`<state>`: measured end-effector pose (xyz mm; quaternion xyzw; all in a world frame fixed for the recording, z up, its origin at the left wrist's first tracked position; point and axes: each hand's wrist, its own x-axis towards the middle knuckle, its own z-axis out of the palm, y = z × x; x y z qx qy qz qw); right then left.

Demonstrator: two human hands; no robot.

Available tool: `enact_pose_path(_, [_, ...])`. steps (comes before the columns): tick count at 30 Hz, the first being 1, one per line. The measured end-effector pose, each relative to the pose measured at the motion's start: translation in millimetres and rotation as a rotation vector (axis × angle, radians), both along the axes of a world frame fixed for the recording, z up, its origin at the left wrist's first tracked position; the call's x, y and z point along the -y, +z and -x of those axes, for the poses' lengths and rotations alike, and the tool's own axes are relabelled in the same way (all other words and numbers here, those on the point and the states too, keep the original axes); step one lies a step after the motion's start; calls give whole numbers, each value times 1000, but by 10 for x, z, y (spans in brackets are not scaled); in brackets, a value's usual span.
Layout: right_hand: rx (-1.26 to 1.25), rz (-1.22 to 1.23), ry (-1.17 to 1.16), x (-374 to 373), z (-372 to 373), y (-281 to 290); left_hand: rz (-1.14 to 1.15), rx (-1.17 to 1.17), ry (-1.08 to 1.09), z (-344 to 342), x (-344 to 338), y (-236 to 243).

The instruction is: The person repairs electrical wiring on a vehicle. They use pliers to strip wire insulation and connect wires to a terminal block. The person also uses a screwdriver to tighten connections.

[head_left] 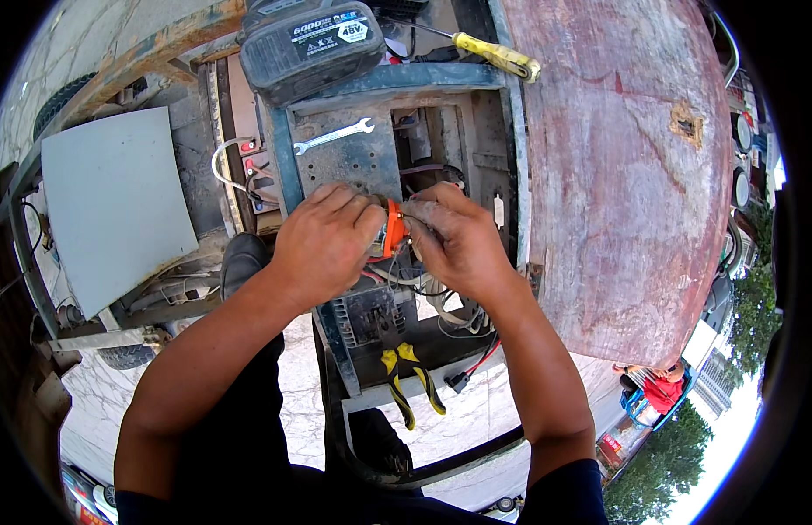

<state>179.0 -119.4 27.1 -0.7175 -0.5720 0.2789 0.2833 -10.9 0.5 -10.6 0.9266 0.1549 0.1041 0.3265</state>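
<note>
My left hand is closed around a small bright orange part with a dark body, whose exact kind I cannot make out. From the other side, my right hand pinches at its face, with thumb and fingertips pressed together; a thin dark wire seems to run there. Below both hands hang loose wires. An open-ended wrench lies on the metal plate just beyond my left hand. Nearer to me, yellow-and-black pliers rest beside a black connector with a red wire.
A large black battery pack sits on the frame at the far side. Right of it lies a yellow-handled screwdriver. A worn reddish board fills the right; a grey panel covers part of the left frame. A person sits farther off.
</note>
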Motion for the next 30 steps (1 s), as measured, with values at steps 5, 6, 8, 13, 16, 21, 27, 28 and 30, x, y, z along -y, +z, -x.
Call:
enact_pose_path(5, [82, -22, 26, 0, 14, -26, -4, -35, -9, 7, -3, -4])
enact_pose_path(6, [92, -24, 20, 6, 21, -42, -2, -40, -12, 5, -4, 0])
enact_pose_path(8, [94, -14, 2, 3, 42, -56, 5, -39, -9, 2, 1, 5])
enact_pose_path(13, [5, 129, -44, -36, 68, 64, -22, -7, -4, 7, -2, -8])
enact_pose_path(16, [-63, 102, -85, -65, 62, 136, -63, 68, 10, -9, -8, 23])
enact_pose_path(21, [169, 23, 58, -2, 5, 33, -68, 78, 5, -16, -3, 12])
enact_pose_path(27, [209, -15, 73, -21, 35, 15, -55, 53, 0, -5, -14, 24])
enact_pose_path(28, [189, -26, 61, -23, 39, 6, -57, 52, 2, -4, -13, 23])
enact_pose_path(30, [151, -17, 29, -14, 48, -29, -59, 50, 4, -5, -4, 9])
